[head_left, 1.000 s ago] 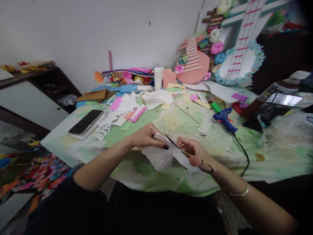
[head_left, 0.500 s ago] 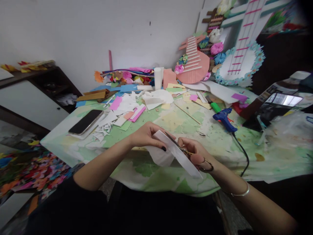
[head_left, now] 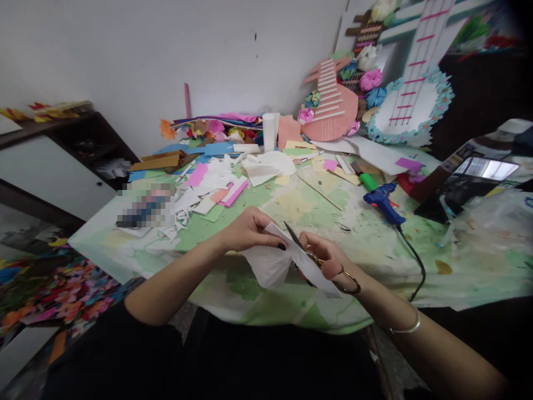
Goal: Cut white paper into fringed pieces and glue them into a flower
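Note:
My left hand (head_left: 255, 232) pinches a piece of white paper (head_left: 266, 266) between thumb and fingers, above the table's front edge. Part of the paper hangs below the hand, and a long white strip of it slants down to the right. In my right hand (head_left: 328, 258) is a pair of scissors (head_left: 296, 236), my fingers through the gold-coloured handles. The blades lie across the paper and point up and left, close to my left fingertips. Part of the lower blade is hidden behind the paper.
A blue glue gun (head_left: 385, 203) with a black cord lies to the right. White scraps (head_left: 220, 175), a thin stick (head_left: 320, 191) and a white roll (head_left: 269, 133) lie or stand farther back. Paper instruments (head_left: 333, 105) lean on the wall. A pixelated patch covers the phone (head_left: 145, 208) at left.
The scissor blades have parted more and the right hand has shifted slightly left. The white strip has bent downward, and the hanging paper spreads lower. The phone's area is now pixelated.

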A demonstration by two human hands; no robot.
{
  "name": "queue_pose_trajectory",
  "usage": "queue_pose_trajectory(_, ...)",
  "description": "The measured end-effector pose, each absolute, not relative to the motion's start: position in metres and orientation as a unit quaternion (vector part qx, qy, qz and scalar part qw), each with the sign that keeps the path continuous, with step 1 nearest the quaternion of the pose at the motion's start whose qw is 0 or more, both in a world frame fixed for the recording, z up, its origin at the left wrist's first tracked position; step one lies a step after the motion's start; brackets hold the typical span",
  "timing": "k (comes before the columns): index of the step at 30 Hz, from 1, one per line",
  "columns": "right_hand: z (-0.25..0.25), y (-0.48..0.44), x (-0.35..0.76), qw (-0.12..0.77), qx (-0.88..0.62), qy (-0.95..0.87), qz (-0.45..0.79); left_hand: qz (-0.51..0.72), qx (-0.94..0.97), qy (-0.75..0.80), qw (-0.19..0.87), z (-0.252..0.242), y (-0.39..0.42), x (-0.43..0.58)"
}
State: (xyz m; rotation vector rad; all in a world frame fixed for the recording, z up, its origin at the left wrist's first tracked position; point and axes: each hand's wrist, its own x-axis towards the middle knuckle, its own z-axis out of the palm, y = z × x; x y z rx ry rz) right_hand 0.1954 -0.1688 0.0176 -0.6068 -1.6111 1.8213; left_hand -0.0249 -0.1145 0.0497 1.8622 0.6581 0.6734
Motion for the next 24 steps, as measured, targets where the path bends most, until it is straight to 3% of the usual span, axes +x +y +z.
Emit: queue_pose_trajectory(24, 0.0188, -0.1704, 0.1904, 0.331, -0.235, -0.590, 0.697, 0.273, 0.773, 0.257, 0.511, 0.0515, -0.1157, -0.0239)
